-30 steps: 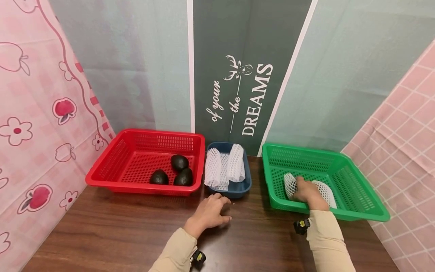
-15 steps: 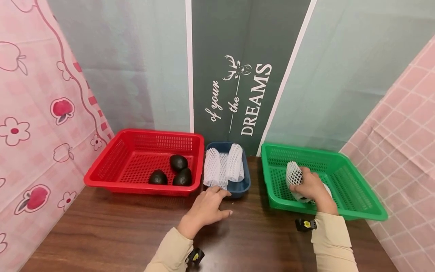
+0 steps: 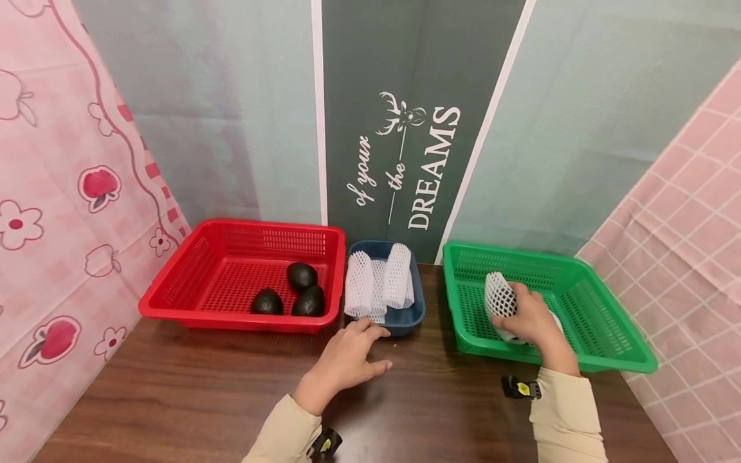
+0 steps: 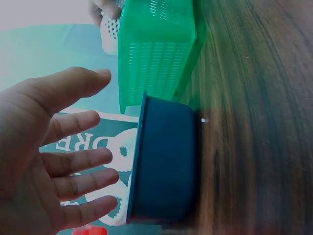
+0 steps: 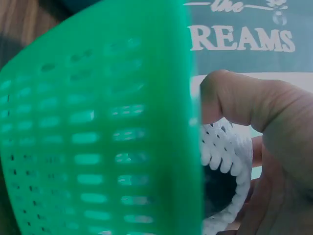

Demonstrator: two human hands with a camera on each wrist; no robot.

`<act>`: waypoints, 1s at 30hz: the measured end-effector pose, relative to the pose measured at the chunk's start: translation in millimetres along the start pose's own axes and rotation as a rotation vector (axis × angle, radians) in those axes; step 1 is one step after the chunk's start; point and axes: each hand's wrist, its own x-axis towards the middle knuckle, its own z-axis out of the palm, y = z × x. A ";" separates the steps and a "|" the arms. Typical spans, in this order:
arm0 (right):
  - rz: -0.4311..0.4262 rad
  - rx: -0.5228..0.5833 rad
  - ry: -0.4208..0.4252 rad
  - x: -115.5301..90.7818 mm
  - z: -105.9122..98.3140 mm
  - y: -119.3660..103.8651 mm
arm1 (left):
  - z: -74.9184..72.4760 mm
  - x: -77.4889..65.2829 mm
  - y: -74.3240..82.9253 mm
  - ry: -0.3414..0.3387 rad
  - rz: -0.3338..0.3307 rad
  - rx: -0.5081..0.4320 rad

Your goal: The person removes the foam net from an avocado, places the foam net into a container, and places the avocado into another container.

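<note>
The right hand (image 3: 529, 316) grips a white foam net sleeve (image 3: 499, 297), thumb on the near side; the right wrist view shows a dark rounded thing (image 5: 218, 188) inside its mouth. This netted piece is within the green basket (image 3: 631, 368), toward the left wall; whether it rests on the basket's floor is hard to tell, since the hand covers its lower part. Behind the wrist, a bit of other white netting (image 3: 558, 321) shows in the same basket.

The left hand (image 3: 341, 355) holds nothing, its fingers extended and slightly spread, palm toward the near edge of a blue tub (image 3: 407, 319). In the tub lie more white foam sleeves (image 3: 359, 283), set lengthwise side by side and partly overlapping.

Farther left, a red basket (image 3: 226, 318) carries three dark avocados (image 3: 301, 276) grouped by its near right corner.

The green basket stands toward the far right corner of the brown desk (image 3: 434, 399), the red one toward the far left, the tub between them along the far edge. Behind hangs a backdrop (image 3: 370, 71) lettered "DREAMS".
</note>
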 end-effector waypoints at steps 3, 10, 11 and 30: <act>-0.011 0.001 0.026 -4.3 -1.9 -6.2 | -0.5 -4.2 -2.6 0.024 0.018 -0.023; -0.059 -0.012 0.071 -11.9 0.1 -16.5 | -2.2 -12.7 -6.9 0.070 0.048 -0.040; -0.064 -0.013 0.077 -13.0 0.4 -17.7 | -2.5 -13.9 -7.5 0.076 0.049 -0.040; -0.203 -0.045 0.157 -34.2 2.9 -59.0 | -13.1 -33.3 -20.8 0.134 -0.024 -0.053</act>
